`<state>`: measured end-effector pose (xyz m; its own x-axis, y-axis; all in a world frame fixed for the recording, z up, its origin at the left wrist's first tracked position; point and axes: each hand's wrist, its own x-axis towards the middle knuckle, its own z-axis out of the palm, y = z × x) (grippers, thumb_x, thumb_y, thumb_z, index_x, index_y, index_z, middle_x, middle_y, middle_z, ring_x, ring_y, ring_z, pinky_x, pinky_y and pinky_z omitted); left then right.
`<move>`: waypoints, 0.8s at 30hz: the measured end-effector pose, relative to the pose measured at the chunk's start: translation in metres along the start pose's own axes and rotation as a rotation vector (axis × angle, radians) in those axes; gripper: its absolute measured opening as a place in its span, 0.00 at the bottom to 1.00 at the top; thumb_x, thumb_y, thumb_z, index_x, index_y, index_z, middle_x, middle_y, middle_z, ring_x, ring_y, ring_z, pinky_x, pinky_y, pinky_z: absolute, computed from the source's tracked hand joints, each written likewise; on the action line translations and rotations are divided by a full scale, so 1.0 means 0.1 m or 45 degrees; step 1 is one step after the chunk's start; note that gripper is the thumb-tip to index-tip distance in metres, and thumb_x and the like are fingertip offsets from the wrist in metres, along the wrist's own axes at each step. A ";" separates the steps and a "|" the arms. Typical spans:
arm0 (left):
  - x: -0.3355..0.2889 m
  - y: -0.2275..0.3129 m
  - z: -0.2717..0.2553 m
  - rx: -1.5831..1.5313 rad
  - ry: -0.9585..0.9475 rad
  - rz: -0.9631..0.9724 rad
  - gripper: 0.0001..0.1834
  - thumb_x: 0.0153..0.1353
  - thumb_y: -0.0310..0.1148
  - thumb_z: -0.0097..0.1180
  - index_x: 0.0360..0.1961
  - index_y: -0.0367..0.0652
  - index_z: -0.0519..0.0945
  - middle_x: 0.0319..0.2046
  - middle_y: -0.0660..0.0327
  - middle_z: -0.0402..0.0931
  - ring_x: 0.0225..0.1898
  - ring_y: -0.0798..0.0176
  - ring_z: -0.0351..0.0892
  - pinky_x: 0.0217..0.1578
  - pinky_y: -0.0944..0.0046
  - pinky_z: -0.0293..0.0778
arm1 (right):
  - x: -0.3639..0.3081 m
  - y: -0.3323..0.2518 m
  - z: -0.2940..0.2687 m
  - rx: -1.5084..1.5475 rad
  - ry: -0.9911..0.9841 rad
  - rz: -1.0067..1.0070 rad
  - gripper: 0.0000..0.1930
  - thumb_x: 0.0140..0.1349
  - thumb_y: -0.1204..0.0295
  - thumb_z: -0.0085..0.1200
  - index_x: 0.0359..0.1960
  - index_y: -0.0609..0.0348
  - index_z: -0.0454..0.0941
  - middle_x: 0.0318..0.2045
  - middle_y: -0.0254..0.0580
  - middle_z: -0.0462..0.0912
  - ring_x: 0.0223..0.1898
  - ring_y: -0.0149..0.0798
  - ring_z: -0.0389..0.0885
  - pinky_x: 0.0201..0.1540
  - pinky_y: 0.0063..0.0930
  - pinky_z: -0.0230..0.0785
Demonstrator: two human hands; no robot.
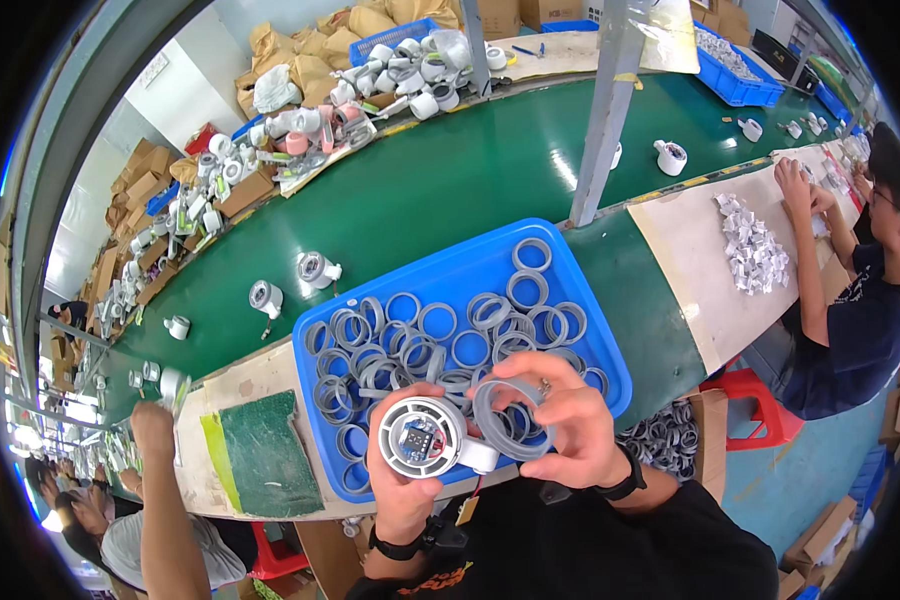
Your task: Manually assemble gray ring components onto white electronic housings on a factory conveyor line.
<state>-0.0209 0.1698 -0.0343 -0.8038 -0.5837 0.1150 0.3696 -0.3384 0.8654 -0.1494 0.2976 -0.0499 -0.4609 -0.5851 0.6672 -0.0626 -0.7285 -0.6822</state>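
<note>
From the view's centre, sacks (310,42) are heaped at eleven o'clock, a post (608,115) is planted at one, a blue crate (755,95) is set at two, white pieces (750,247) are piled at three, a red stool (770,412) is placed at four, and a green mat (268,455) is laid at eight.

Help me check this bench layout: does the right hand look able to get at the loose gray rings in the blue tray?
Probably yes: the tray is open and its loose rings lie close by, mostly uncovered. The right hand holds one ring, though, which may hinder it.
</note>
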 end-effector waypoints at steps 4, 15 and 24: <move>-0.05 -0.05 -0.05 0.182 0.006 0.034 0.48 0.40 0.45 0.75 0.57 0.33 0.62 0.53 0.47 0.66 0.46 0.54 0.78 0.46 0.58 0.76 | 0.01 -0.08 -0.03 -0.269 -0.005 0.060 0.32 0.42 0.73 0.72 0.52 0.54 0.71 0.60 0.61 0.63 0.55 0.52 0.72 0.51 0.39 0.69; -0.06 -0.13 -0.10 0.398 -0.108 0.152 0.45 0.41 0.42 0.74 0.56 0.34 0.62 0.54 0.45 0.65 0.52 0.56 0.73 0.52 0.60 0.70 | -0.04 0.00 0.07 -0.146 0.138 -0.041 0.25 0.45 0.72 0.70 0.46 0.54 0.73 0.58 0.69 0.63 0.54 0.61 0.73 0.49 0.44 0.72; -0.07 -0.11 -0.04 0.134 -0.072 -0.067 0.48 0.47 0.50 0.69 0.60 0.35 0.57 0.56 0.46 0.63 0.54 0.54 0.72 0.54 0.57 0.69 | -0.06 -0.02 -0.05 -0.410 -0.132 -0.024 0.41 0.43 0.74 0.71 0.61 0.40 0.63 0.59 0.70 0.57 0.50 0.67 0.75 0.45 0.53 0.75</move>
<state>-0.0176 0.1749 -0.0470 -0.8466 -0.5240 0.0930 0.2778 -0.2860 0.9171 -0.1507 0.3040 -0.0542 -0.3654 -0.6177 0.6964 -0.3544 -0.5994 -0.7177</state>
